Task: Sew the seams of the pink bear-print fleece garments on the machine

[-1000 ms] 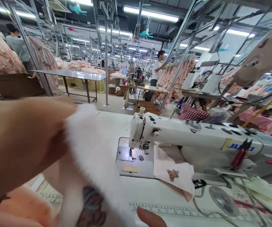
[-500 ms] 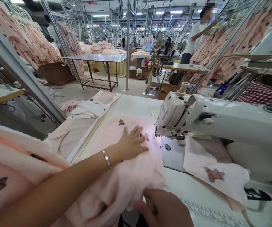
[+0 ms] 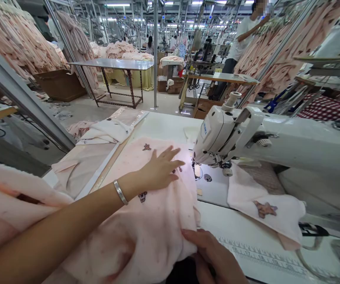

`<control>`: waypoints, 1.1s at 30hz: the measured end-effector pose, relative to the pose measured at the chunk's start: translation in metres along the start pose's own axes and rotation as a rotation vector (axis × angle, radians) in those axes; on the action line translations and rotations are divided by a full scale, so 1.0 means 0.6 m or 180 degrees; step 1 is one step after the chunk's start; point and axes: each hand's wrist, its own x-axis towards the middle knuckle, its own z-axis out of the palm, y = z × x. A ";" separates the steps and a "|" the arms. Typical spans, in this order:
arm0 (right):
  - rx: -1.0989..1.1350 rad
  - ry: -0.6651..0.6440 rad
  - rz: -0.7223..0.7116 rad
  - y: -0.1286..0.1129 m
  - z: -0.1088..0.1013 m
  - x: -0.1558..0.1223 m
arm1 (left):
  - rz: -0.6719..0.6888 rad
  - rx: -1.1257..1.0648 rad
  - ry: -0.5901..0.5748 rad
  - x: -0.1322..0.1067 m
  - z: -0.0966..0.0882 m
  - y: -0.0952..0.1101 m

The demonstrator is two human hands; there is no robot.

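Observation:
Pink fleece fabric with small printed figures spreads over the sewing table and droops over its front edge. My left hand lies on it with fingers spread, just left of the needle area; a silver bracelet circles that wrist. At the fabric's lower right edge, my right hand pinches the cloth between thumb and fingers. The white sewing machine stands to the right, its lamp lighting the fabric's right edge beside the needle plate.
A folded pink piece with a star figure lies under the machine arm, near scissors and a printed ruler scale. More fabric rests at the left. Behind stand a metal table, garment racks and a person.
The fabric's right edge has shifted slightly left, away from the needle. My left hand has lifted its fingers a little; my right hand has moved right and now grips the edge. The view tilted slightly.

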 end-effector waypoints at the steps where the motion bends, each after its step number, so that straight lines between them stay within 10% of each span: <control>1: -0.0350 -0.0108 -0.0421 0.007 -0.007 0.003 | 0.0241 -0.0061 -0.0045 0.003 -0.010 0.010; 7: -0.1264 0.0022 -0.1250 0.021 -0.028 0.023 | 0.1013 0.0040 -0.0357 0.030 -0.024 0.050; 22: -0.1208 0.0202 -0.0688 0.045 -0.027 0.011 | 0.0785 0.0141 -0.0033 0.061 0.039 0.048; 33: -0.1045 0.0090 -0.0609 0.053 -0.039 0.017 | 0.0540 0.0687 0.0220 0.056 0.029 0.079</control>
